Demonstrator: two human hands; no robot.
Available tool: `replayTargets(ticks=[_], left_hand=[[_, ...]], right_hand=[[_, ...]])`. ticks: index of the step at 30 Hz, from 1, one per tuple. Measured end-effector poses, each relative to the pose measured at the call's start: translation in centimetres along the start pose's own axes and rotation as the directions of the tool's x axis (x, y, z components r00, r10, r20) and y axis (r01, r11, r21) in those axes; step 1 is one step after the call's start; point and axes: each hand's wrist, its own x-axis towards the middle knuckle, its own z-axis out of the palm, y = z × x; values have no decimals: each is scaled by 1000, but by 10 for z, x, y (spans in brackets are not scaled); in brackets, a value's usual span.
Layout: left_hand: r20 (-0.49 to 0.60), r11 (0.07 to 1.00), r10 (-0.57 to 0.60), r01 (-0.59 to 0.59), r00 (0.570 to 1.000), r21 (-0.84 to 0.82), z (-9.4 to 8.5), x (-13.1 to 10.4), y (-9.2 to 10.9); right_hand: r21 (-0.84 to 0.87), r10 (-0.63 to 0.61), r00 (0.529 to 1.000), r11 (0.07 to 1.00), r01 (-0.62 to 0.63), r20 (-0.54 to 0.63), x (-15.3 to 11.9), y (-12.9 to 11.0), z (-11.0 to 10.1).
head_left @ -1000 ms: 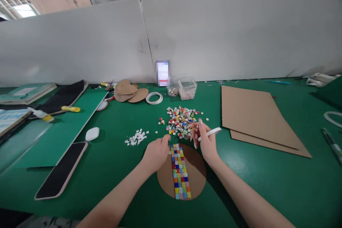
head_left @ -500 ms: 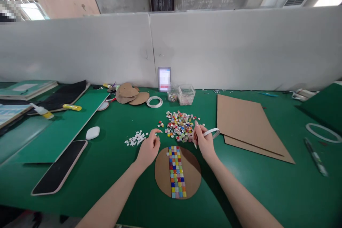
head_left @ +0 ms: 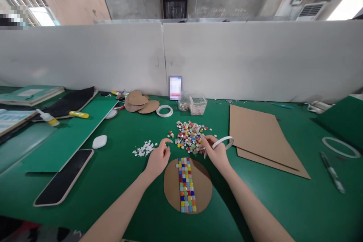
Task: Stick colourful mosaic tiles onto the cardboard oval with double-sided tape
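A round cardboard disc (head_left: 202,185) lies on the green table between my forearms, with a band of small coloured tiles (head_left: 186,185) down its middle. Behind it is a heap of mixed coloured tiles (head_left: 191,134). My right hand (head_left: 217,155) reaches into the heap's right edge; its fingers are bent, and what their tips touch is too small to tell. A white ring of tape (head_left: 230,143) hangs at that hand. My left hand (head_left: 159,157) rests beside a small pile of white pieces (head_left: 144,148), fingers curled, the index pointing right; whether it pinches anything is unclear.
Behind the heap stand a clear box (head_left: 197,105), a phone (head_left: 175,87) and a tape roll (head_left: 164,111). Cardboard sheets (head_left: 261,136) lie right, cardboard discs (head_left: 149,107) back left. A black tray (head_left: 65,177), white case (head_left: 100,141) and green board (head_left: 70,136) lie left.
My right hand has lowered its raised fingers to the right edge of the tile heap. My left hand has hardly moved. The whole view has shifted slightly down.
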Motion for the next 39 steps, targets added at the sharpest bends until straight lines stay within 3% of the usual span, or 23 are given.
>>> replayTargets(ticks=[5,10,14,19,30,39], left_hand=[[0,1000,11,-11,1000,5,-2,4,3],[25,982,108,-111,994,151,1,30,20],[52,970,137,-144,989,195,13,53,30],[74,969,109,-123,991,215,18,64,24],[96,980,135,-147,986,132,16,59,10],[106,993,111,-114,988,20,10,60,1]], right_hand=[[148,120,991,981,-128,63,3,-4,2],[216,215,957,943,-255,193,1,-17,0],[273,240,944,915,-297,225,0,-24,-1],[307,263,931,891,-335,252,1,-26,-1],[323,264,930,884,-339,254,-1,-19,4],[325,287,951,893,-310,119,6,-15,-9]])
